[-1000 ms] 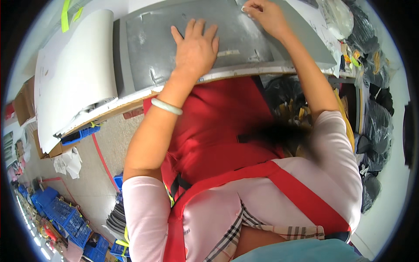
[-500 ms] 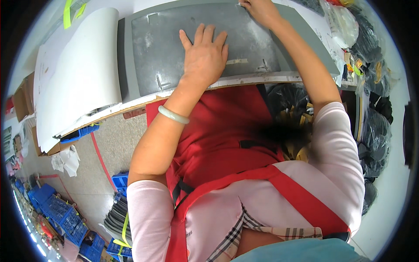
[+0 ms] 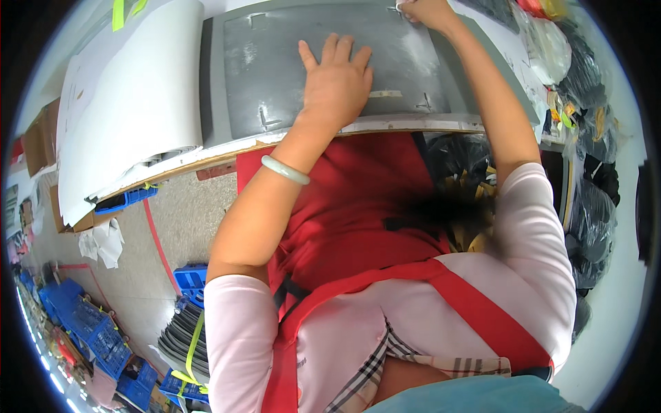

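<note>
A dark grey rectangular sheet (image 3: 268,76), with L-shaped cut marks near its corners and pale smudges, lies on a larger grey sheet (image 3: 471,86) on the table. Flat on the dark sheet rests my left hand (image 3: 337,82), its fingers spread and nothing in it. My right hand (image 3: 428,12) is at the far right corner of the dark sheet. Its fingers are closed, and a small whitish bit shows at the fingertips, too small to name. A short strip of beige tape (image 3: 385,93) sits on the dark sheet, right of my left hand.
A curled white sheet (image 3: 138,82) covers the table's left side. The table's front edge (image 3: 227,149) runs close before me. Clear plastic bags (image 3: 544,48) and black bags (image 3: 595,213) are piled at the right. Blue crates (image 3: 96,330) stand on the floor, lower left.
The view has shifted slightly, so the table and sheets sit a little further right and higher. My left hand stays flat on the dark sheet; my right hand remains at the far corner.
</note>
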Motion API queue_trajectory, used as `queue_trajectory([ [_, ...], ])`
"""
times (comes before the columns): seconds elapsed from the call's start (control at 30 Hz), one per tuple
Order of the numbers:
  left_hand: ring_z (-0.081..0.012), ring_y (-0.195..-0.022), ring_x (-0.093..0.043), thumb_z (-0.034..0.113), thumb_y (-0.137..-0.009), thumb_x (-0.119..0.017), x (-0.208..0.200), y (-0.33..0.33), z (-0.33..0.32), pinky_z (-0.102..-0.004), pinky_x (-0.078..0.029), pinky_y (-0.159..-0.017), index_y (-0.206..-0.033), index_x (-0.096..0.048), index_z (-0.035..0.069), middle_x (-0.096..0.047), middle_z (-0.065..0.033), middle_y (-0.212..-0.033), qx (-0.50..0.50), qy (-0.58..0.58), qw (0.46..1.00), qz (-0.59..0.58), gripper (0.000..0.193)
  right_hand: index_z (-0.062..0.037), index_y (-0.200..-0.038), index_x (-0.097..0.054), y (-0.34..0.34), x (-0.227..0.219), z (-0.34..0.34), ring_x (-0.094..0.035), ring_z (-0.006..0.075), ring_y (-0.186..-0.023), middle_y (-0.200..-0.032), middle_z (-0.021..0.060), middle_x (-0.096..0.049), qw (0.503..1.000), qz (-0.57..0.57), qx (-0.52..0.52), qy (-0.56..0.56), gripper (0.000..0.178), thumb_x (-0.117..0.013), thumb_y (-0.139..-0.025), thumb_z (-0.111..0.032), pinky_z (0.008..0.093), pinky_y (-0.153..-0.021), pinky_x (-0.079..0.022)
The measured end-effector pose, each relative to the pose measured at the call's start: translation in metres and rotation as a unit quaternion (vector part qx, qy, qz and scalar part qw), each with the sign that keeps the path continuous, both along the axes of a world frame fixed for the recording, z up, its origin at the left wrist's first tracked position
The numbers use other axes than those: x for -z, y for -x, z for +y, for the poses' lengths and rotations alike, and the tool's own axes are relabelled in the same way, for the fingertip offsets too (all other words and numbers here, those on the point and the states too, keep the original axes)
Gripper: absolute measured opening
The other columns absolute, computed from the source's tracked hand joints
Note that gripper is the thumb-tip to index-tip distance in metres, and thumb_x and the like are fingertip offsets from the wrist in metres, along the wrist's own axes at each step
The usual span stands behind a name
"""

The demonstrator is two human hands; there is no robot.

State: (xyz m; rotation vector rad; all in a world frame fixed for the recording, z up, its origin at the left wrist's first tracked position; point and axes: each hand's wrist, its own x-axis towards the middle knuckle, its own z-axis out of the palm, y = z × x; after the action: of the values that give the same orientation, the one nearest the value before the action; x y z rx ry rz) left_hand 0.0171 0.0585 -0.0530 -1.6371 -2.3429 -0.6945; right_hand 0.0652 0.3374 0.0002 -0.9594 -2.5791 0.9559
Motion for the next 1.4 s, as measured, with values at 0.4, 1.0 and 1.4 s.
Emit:
queue_trajectory([
  [0.4,-0.0346,-0.142,-0.042,0.032,-0.101,-0.057,0.0,-0.001,0.0,-0.0776,-0.022,-0.112,-0.137,-0.062,0.01,-0.053,-0.0158,-0.144,0.013,-0.032,0.999,0.006,0.043,-0.0001,-0.092,-0.072,0.133,0.008,-0.145,-0.068,0.0306,-0.076,-0.086,0.0194,-0.072,0.955,0.107,-0.252,-0.114,0.01,-0.068,-0.09,-0.009,0.0413,-0.071,-0.053],
  [1.0,-0.0349,-0.143,-0.04,0.034,-0.102,-0.054,0.003,0.001,0.001,-0.0793,-0.022,-0.111,-0.138,-0.062,0.008,-0.051,-0.0169,-0.147,0.013,0.005,1.0,-0.003,0.045,0.0034,-0.082,-0.068,0.175,0.029,-0.143,-0.067,0.0187,-0.061,-0.072,0.0123,-0.07,0.98,0.094,-0.133,0.114,0.011,-0.067,-0.087,-0.006,0.0329,-0.057,-0.056],
  [1.4,-0.0397,-0.145,-0.038,0.034,-0.101,-0.054,-0.003,0.001,0.002,-0.0755,-0.024,-0.113,-0.141,-0.056,0.003,-0.046,-0.0201,-0.153,0.038,0.019,0.999,-0.019,0.051,0.0041,-0.082,-0.068,0.118,0.007,-0.178,-0.065,0.0144,-0.055,-0.069,0.0113,-0.07,0.971,0.03,-0.141,0.191,0.011,-0.069,-0.086,-0.007,0.0287,-0.05,-0.055],
])
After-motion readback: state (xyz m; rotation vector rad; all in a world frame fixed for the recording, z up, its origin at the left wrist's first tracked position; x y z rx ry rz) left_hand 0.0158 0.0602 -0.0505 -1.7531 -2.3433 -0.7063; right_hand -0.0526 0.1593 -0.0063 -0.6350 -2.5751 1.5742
